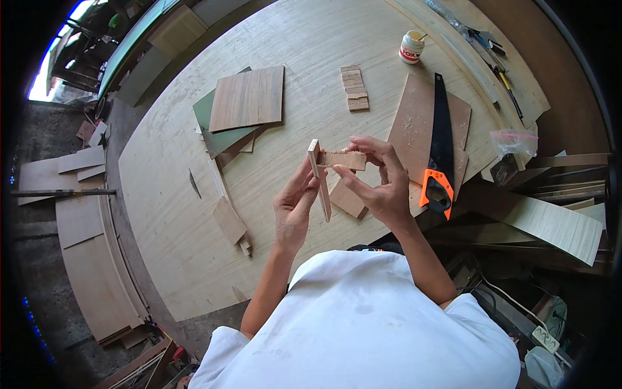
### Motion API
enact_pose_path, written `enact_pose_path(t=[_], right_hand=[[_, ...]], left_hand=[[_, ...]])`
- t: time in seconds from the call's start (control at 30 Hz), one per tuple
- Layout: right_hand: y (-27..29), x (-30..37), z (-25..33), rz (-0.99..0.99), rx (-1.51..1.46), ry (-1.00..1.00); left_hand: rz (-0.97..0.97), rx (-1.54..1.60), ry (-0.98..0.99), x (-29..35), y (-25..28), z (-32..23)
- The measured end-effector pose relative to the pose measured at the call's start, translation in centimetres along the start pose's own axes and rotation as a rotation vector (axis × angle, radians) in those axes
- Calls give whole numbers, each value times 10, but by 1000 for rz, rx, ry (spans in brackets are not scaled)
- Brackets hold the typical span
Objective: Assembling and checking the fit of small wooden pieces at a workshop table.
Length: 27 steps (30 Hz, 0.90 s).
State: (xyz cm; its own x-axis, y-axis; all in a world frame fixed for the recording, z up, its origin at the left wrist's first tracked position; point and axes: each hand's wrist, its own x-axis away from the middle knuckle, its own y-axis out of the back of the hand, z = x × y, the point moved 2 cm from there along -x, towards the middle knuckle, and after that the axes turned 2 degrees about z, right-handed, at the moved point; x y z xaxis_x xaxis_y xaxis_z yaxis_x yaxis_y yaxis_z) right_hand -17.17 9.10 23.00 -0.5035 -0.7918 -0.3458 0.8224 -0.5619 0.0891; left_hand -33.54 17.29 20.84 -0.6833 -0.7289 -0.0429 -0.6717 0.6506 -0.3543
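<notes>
Fingers press short pale wood piece against upright strip.

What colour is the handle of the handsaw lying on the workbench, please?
The handsaw's handle is bright orange with black inserts, below a black blade; the head view shows it clearly.

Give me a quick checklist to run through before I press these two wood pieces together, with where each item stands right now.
1. Left hand grips the long wood strip firmly, held on end: ok.
2. Right hand pinches the short wood piece at its far end: ok.
3. Short piece's end meets the strip near its top: ok, they look touching.
4. Joint square and flush: cannot tell, too small to judge.
5. Glue on the mating faces: cannot tell; the glue pot stands far off on the table.
6. Handsaw clear of both hands: ok, it lies to the right.
</notes>
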Motion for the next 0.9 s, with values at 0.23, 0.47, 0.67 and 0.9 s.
enact_pose_path(t=[0.23, 0.47, 0.67, 0.9], right_hand=[[-1, 3, 0, 6, 0, 16], [-1, 7, 3, 0, 24, 50], [-1, 8, 6, -13, 41, 58], [-1, 8, 5, -16, 23, 60]], left_hand=[[-4, -18, 2, 4, -1, -2], [-11, 11, 3, 10, -1, -2], [-12, 23, -2, 10, -2, 0], [-30, 29, 1, 14, -1, 0]])
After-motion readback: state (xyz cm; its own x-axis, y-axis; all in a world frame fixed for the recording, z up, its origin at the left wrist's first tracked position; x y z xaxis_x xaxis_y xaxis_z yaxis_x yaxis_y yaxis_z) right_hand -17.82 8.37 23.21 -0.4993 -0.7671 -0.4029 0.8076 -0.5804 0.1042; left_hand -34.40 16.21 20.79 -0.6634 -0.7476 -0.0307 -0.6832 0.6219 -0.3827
